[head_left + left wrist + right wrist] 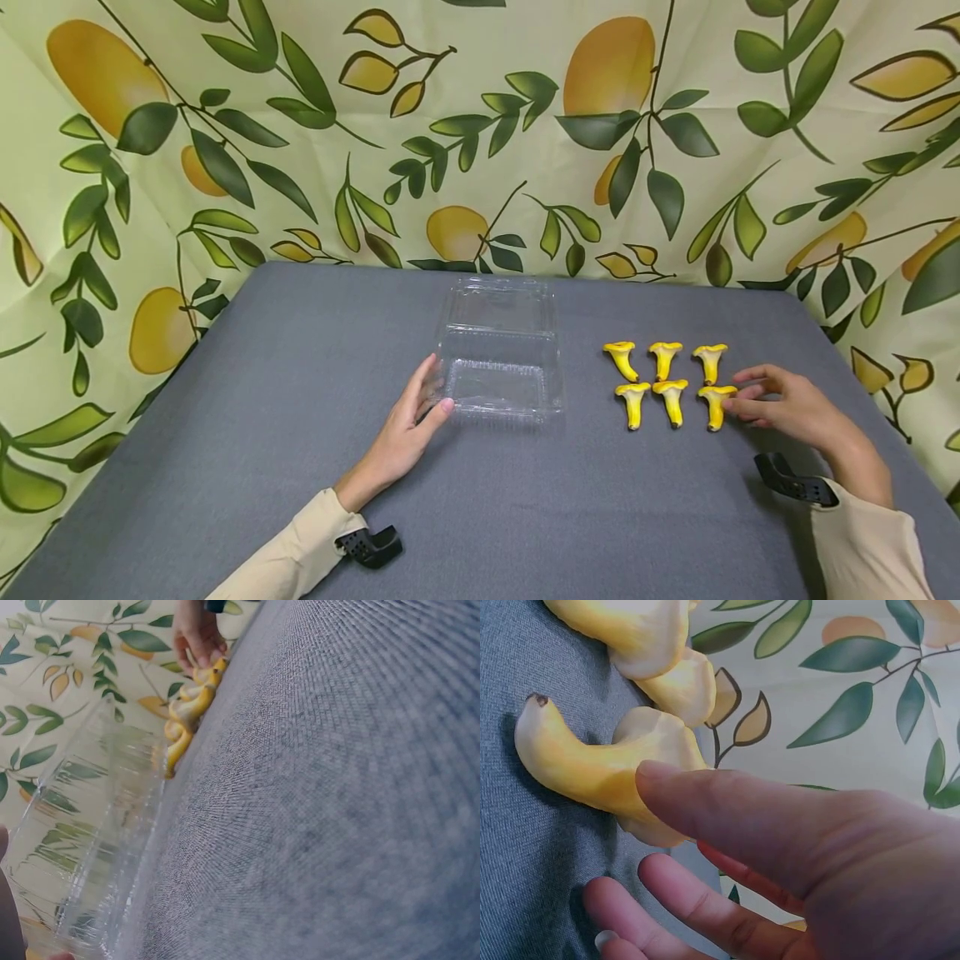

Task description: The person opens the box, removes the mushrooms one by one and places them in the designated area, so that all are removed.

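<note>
A clear plastic clamshell container (501, 332) lies on the table with its lid laid back, away from me. At its left side is my left hand (401, 437), fingers along the wall and thumb at the near left corner. To the right, several yellow chanterelle mushrooms stand in two rows, caps facing away. My right hand (798, 412) is at the near-row mushroom (714, 410) farthest right. In the right wrist view the thumb (727, 802) overlaps that mushroom's cap, while the other fingers spread loosely beside it, not curled round it.
A grey cloth covers the table (525, 517). Behind it hangs a curtain (480, 150) printed with leaves and fruit. Another mushroom (672, 404) stands close left of the one by my right hand, with a far-row mushroom (709, 362) just behind.
</note>
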Tool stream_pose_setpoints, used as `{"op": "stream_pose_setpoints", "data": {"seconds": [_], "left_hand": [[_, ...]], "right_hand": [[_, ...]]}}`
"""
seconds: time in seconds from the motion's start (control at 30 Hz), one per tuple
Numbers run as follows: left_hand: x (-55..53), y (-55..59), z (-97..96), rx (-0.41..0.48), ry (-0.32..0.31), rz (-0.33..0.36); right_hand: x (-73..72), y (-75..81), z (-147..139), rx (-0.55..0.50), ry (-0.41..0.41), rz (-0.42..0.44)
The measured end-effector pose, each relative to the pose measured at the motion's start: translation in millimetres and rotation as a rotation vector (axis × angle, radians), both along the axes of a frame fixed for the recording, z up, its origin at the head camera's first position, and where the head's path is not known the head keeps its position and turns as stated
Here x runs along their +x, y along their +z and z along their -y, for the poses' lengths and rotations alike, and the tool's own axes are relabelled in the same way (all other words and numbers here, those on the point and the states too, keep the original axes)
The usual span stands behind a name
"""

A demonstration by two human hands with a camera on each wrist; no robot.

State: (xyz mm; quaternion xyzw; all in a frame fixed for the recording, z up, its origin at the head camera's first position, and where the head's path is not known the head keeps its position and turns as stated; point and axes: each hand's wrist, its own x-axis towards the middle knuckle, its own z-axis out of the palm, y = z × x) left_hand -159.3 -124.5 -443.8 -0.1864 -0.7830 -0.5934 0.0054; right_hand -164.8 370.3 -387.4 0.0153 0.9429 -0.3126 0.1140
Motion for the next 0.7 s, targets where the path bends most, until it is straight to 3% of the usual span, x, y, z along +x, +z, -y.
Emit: {"op": "stream_pose_setpoints", "data": {"seconds": [0.3,0.7], "left_hand": [[-2.7,-2.0,-0.5,-0.012,0.017,-0.016],[-2.4,0.5,0.4,0.017,0.066,-0.004]], "right_hand": [[2.9,5.1,-5,0.089,-0.033,-0.053],[0.7,8.5,19,0.069,-0.048,-0.216]]}}
